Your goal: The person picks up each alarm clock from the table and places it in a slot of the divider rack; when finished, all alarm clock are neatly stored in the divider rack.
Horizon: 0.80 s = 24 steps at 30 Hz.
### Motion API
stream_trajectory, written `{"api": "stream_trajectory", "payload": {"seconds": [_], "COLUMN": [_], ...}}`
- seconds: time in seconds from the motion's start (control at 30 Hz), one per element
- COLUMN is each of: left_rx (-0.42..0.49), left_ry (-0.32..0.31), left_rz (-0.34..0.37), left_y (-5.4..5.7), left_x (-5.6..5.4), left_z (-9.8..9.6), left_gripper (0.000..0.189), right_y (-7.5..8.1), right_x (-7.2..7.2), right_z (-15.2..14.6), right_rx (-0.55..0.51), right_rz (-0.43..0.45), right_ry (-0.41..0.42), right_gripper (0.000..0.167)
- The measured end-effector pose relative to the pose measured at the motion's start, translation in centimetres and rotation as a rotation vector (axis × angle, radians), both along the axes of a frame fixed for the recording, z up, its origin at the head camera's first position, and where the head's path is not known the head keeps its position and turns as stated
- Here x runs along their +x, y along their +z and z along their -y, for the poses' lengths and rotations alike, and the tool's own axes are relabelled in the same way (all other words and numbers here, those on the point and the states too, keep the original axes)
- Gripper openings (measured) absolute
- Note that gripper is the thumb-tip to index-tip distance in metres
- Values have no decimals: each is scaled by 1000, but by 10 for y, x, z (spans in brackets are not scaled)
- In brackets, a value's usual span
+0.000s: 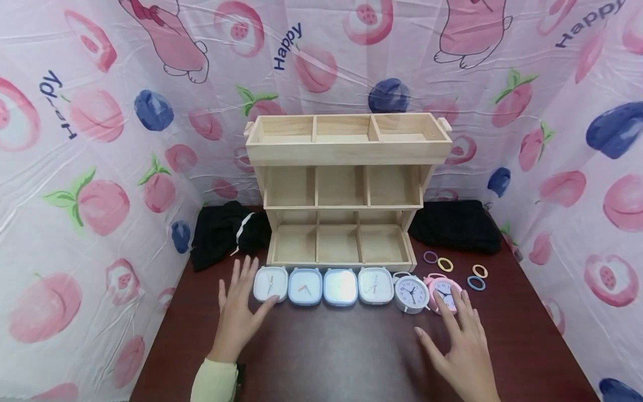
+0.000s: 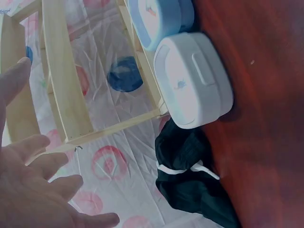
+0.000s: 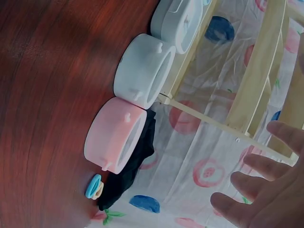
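In the head view my left hand [image 1: 239,315] hovers with spread fingers beside a white square clock [image 1: 270,283] at the left end of a row. My right hand [image 1: 458,352] is held spread near a pink round alarm clock [image 1: 444,291] at the other end, its fingertips overlapping the dial. Between them stand two blue square clocks, one left [image 1: 305,287] and one right [image 1: 340,287], another white square clock [image 1: 375,286] and a white round alarm clock [image 1: 412,293]. Both wrist views show straight fingers with nothing held.
A three-tier wooden shelf [image 1: 349,153] with compartments stands behind the clocks. Black cloth with a white cord [image 1: 221,231] lies left of it, folded black cloth [image 1: 454,226] right. Several coloured rings, including a blue one [image 1: 476,283], lie at the right on the dark table [image 1: 321,357].
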State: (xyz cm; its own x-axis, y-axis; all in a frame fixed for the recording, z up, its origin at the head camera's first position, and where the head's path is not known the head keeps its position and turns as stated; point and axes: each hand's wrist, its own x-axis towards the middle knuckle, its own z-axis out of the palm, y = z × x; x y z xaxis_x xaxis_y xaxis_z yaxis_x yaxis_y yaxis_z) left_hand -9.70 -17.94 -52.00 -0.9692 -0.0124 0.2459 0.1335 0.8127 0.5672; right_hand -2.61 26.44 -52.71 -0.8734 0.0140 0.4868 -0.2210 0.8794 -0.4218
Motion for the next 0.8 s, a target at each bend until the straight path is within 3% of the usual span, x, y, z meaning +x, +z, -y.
{"api": "stream_trajectory", "payload": {"seconds": [0.17,0.37,0.57,0.7,0.8], "left_rx": [52,146,246,279,320], "left_ry": [-51,-100,-64,-33,-49], "left_rz": [-12,1,-28,-20,-32], "left_y": [3,2,14,21,23], "left_x": [-33,-91,-149,-177,-192], "left_z": [0,0,0,3,5], "left_gripper": [106,111,118,120,119], "right_y": [-4,-7,-13,-19,-23], "right_x": [0,0,0,0,0], "right_z": [-1,-3,-8,-12,-14], "right_rx": [2,-6,-4,-14,-32], "right_rz": [25,33,67,73,111], "right_ry": [-4,-5,-43,-56,-77], "right_gripper": [88,86,87,92,98]}}
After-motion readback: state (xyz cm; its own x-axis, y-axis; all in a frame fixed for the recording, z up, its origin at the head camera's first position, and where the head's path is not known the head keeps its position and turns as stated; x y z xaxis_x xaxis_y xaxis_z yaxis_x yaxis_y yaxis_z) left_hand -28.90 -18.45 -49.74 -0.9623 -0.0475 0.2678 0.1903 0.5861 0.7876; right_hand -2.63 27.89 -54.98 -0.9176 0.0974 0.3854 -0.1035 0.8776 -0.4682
